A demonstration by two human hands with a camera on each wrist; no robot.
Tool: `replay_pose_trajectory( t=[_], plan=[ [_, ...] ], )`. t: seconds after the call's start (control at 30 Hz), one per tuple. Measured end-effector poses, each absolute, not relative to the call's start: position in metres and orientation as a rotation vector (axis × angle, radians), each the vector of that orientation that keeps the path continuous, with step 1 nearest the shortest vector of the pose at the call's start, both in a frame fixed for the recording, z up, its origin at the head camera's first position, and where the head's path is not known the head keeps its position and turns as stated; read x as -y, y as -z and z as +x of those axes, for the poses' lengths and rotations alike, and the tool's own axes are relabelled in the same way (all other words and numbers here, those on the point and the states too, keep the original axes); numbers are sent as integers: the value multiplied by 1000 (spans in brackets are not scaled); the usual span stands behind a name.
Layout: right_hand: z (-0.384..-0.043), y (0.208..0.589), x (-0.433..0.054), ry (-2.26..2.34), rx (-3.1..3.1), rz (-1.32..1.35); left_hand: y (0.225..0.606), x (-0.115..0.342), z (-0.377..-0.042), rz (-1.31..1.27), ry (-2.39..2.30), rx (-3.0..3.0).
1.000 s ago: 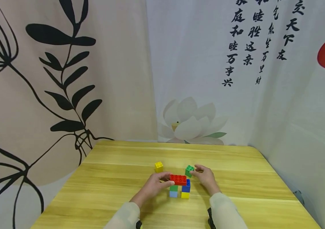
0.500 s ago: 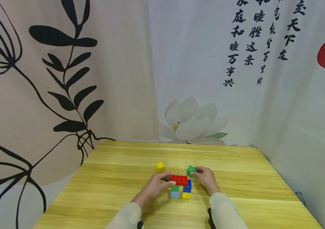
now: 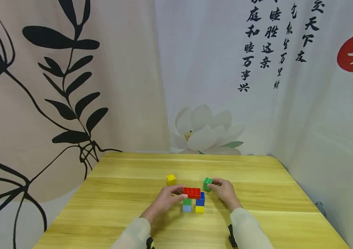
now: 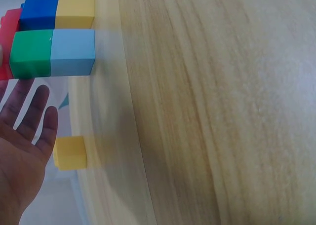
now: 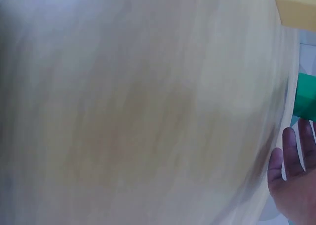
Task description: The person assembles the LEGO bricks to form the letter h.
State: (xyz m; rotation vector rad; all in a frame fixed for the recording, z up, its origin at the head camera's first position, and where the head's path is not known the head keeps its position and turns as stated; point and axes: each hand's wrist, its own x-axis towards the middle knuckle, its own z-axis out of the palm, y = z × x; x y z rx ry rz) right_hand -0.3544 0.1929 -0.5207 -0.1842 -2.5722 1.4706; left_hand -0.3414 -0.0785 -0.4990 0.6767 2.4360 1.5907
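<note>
In the head view my left hand pinches the left end of a red toy brick, thumb in front. That brick bridges two short columns. The left column is a green brick over a light blue brick; the right one is a blue brick over a yellow brick. Just behind and right of the stack, my right hand holds another green brick between thumb and fingers. The right wrist view catches only part of this green brick, above the fingertips.
A loose yellow brick lies on the wooden table, beyond my left hand. Printed curtains hang behind the table and along its right side.
My right hand has shifted slightly right with the green brick, which now sits a little farther from the stack. The left hand keeps its hold on the red brick. The head view has shifted slightly.
</note>
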Motion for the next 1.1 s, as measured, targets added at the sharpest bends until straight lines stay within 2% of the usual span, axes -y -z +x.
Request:
replay_pose_trajectory(
  t=[0.37, 1.1],
  plan=[
    [-352, 513, -202, -1547, 2558, -181, 499, 80, -339, 691, -1575, -2436],
    [-343, 473, -206, -1470, 2535, 49, 500, 80, -343, 715, -1566, -2465]
  ],
)
